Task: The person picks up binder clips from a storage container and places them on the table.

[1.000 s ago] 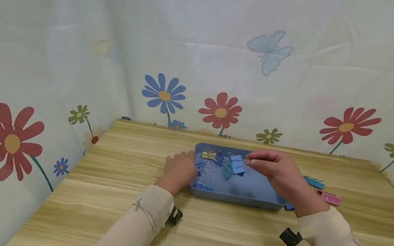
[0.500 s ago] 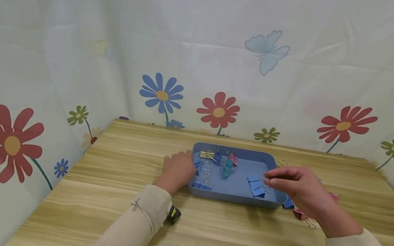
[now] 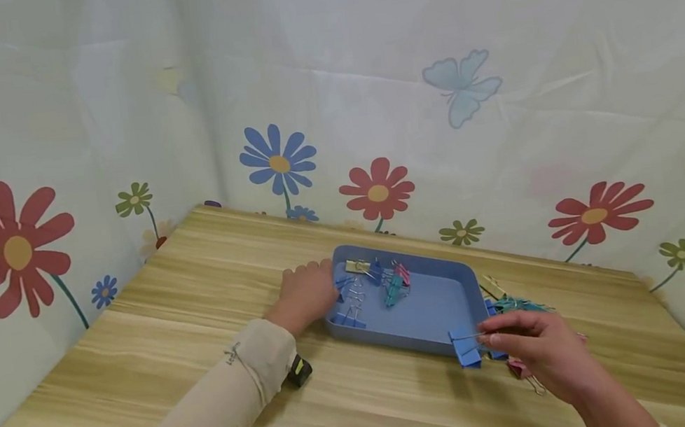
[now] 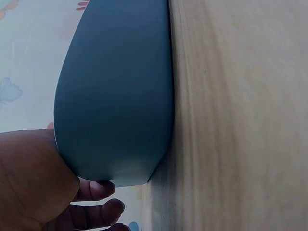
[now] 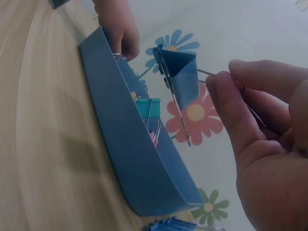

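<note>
Head view: a tray (image 3: 435, 301) holds gold, blue, pink, teal clips (image 3: 393, 291).

Blue tray (image 3: 438, 305) here, brighter blue clip (image 3: 464, 348) at its near right, then gold clip (image 3: 358, 266), teal clip (image 3: 393, 291), pink clip (image 3: 404, 273) further left, streaky yellow-brown table (image 3: 197, 272), red flowers (image 3: 377, 193) and blue flowers (image 3: 279, 163) on the pale far backdrop (image 3: 336, 101)
</note>
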Tool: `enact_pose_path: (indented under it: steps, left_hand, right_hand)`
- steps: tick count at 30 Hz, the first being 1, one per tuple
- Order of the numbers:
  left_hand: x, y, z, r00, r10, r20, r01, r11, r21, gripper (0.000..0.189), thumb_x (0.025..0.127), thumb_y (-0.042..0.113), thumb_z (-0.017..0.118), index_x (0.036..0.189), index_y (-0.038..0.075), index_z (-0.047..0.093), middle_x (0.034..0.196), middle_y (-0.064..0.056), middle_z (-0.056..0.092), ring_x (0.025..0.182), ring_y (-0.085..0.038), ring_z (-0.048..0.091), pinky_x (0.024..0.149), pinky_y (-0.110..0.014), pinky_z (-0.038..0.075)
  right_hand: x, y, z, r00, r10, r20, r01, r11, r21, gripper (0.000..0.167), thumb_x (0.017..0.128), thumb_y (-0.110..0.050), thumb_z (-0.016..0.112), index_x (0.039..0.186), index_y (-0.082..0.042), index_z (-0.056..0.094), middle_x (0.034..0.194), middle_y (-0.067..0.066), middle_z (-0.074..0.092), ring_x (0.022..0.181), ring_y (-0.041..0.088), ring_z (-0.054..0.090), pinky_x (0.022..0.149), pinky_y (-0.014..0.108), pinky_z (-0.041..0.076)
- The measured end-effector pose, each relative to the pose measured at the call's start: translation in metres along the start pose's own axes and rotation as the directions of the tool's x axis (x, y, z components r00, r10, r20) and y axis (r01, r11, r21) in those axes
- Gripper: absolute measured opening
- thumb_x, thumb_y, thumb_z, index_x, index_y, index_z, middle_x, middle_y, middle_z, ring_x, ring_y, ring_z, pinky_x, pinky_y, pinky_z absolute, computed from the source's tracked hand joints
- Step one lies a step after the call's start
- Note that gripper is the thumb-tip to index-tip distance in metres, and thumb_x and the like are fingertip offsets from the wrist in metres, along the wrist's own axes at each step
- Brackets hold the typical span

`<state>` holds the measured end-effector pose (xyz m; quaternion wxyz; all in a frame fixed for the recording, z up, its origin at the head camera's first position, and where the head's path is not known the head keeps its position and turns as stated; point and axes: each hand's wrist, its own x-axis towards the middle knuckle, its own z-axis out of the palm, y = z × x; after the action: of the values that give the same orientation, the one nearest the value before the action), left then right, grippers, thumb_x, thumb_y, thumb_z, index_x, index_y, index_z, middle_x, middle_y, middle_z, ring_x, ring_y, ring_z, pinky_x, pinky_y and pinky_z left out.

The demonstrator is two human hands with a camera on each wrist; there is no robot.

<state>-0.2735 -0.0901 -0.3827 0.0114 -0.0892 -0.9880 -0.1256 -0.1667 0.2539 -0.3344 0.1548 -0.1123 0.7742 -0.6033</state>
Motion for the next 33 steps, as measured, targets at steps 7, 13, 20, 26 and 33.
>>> enact_pose_path:
  steps: [7,13,20,26,33]
  left_hand:
    - [0.0,0.0,-0.001,1.0,-0.006,0.008,0.006,1.0,-0.002,0.047,0.093,0.034,0.059,0.129,0.006,0.052,0.118,-0.015,0.063,0.109,-0.036,0.059,0.096,-0.056,0.04]
    - [-0.001,0.001,-0.002,1.0,-0.014,0.018,0.014,1.0,-0.015,0.048,0.093,0.033,0.059,0.131,0.005,0.051,0.12,-0.015,0.063,0.109,-0.035,0.059,0.096,-0.055,0.039]
    - [-0.001,-0.002,-0.001,1.0,-0.012,-0.001,0.012,1.0,-0.028,0.044,0.093,0.031,0.057,0.128,0.005,0.053,0.117,-0.014,0.064,0.106,-0.035,0.06,0.093,-0.054,0.041]
    - [-0.001,-0.008,0.001,1.0,-0.015,-0.018,0.014,0.999,-0.028,0.045,0.093,0.031,0.058,0.129,0.006,0.053,0.117,-0.014,0.064,0.107,-0.035,0.06,0.093,-0.055,0.041]
    - [0.004,-0.005,0.006,1.0,-0.009,-0.023,0.009,0.999,-0.033,0.041,0.092,0.029,0.057,0.126,0.006,0.054,0.113,-0.013,0.065,0.103,-0.034,0.061,0.091,-0.054,0.041]
  right_hand:
    - [-0.007,0.018,-0.011,0.995,-0.078,0.066,0.074,0.996,0.054,0.024,0.097,-0.003,0.052,0.114,-0.006,0.069,0.105,-0.009,0.068,0.075,0.014,0.055,0.063,0.033,0.044]
    - [-0.012,0.029,-0.021,0.99,-0.103,0.097,0.092,0.99,0.106,0.027,0.095,0.003,0.051,0.114,-0.005,0.069,0.112,-0.006,0.068,0.091,0.008,0.066,0.077,0.027,0.054]
    - [-0.012,0.036,-0.027,0.985,-0.066,0.157,0.057,0.997,0.059,0.025,0.094,0.002,0.053,0.114,-0.002,0.069,0.112,-0.006,0.069,0.101,0.008,0.067,0.085,0.024,0.054]
    - [-0.006,0.037,-0.03,0.981,-0.006,0.191,0.016,0.999,-0.052,0.027,0.096,-0.003,0.054,0.119,0.01,0.061,0.109,-0.009,0.07,0.1,0.006,0.067,0.083,0.026,0.054]
    - [-0.007,0.04,-0.034,0.984,0.167,0.066,-0.14,0.942,-0.305,0.038,0.095,-0.021,0.06,0.123,0.004,0.062,0.108,-0.007,0.071,0.096,0.002,0.064,0.079,0.025,0.054]
